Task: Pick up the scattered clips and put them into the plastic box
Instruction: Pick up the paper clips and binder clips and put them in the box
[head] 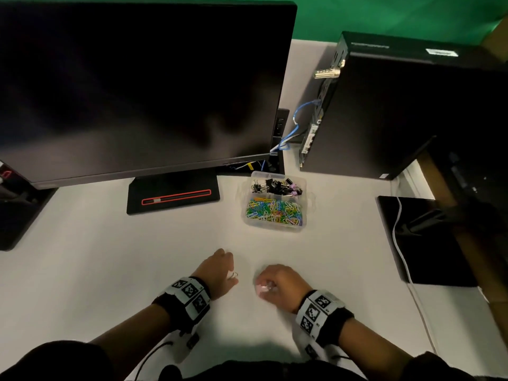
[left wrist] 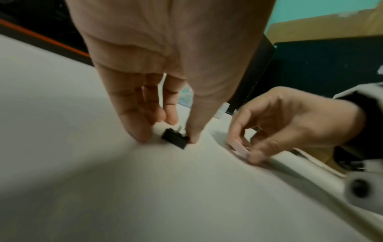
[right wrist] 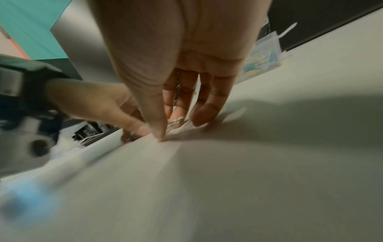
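Observation:
A black binder clip [left wrist: 175, 139] lies on the white desk [head: 110, 270] under my left hand [head: 232, 276]. The thumb tip touches the clip; the straight fingertips [left wrist: 143, 137] rest on the desk just left of it, a small gap away. My right hand [head: 261, 287] sits close beside it and pinches a pink binder clip [left wrist: 238, 148] against the desk between thumb and forefinger; its wire handle [right wrist: 176, 122] shows under the fingers. The clear plastic box [head: 275, 229] stands farther back, with binder clips in its far compartment and coloured paper clips in the near one.
A large dark monitor [head: 137, 86] on a black stand [head: 173, 199] fills the back left. A black computer tower [head: 384, 114] stands at the back right with blue cables [head: 291, 133]. A black pad [head: 423, 243] and a white cable [head: 401, 254] lie at the right.

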Demonstrator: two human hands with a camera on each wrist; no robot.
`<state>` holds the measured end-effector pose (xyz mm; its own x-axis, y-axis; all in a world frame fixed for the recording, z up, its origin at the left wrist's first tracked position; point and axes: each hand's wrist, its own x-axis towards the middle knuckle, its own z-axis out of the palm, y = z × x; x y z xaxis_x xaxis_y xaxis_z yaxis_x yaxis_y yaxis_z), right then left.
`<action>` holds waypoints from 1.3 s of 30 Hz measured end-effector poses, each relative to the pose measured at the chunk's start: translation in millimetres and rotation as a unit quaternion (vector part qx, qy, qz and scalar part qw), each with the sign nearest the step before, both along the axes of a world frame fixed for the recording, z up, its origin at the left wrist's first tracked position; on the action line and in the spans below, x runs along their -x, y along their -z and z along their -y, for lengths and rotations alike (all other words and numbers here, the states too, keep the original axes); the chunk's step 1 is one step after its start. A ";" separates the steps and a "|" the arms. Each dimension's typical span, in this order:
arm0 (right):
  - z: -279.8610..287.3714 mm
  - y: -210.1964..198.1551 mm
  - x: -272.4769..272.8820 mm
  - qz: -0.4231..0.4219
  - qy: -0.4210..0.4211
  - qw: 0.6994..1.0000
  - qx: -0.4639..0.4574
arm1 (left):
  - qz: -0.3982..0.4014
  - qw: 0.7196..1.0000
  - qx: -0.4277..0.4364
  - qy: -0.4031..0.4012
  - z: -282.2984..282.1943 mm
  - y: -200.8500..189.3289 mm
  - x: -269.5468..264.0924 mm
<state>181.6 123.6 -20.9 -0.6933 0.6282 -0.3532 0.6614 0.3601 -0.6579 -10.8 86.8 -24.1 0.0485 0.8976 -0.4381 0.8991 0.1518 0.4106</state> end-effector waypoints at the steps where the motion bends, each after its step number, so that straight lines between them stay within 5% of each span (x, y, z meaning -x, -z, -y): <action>1: -8.5 -3.4 -2.5 -0.006 0.018 1.000 -0.003 | -0.007 1.000 0.002 -0.002 0.5 -0.6 -1.8; 8: -98.1 -44.2 0.5 -0.053 0.156 0.980 -0.113 | -0.017 0.999 0.037 0.015 -8.3 -2.2 -8.5; 16: -176.3 -40.3 5.8 0.072 0.281 0.946 -0.143 | 0.020 0.995 0.088 0.044 -25.5 -5.8 -4.1; 22: -161.8 -32.6 -5.5 0.087 0.356 0.924 -0.112 | 0.086 0.996 -0.027 -0.024 -76.9 -31.1 -2.3; 27: -153.3 -24.5 -14.9 0.107 0.310 0.944 -0.015 | 0.154 0.973 -0.125 -0.121 -131.6 -50.5 -9.6; 39: -119.4 -29.4 -23.2 0.070 0.258 0.964 0.012 | 0.187 0.958 -0.108 -0.188 -141.0 -38.4 -29.9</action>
<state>204.8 243.0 8.4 -0.2360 0.8665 -0.4399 0.8314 -0.0542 -0.5530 19.1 227.8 14.3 -0.1779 0.9504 -0.2551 0.5812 0.3107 0.7521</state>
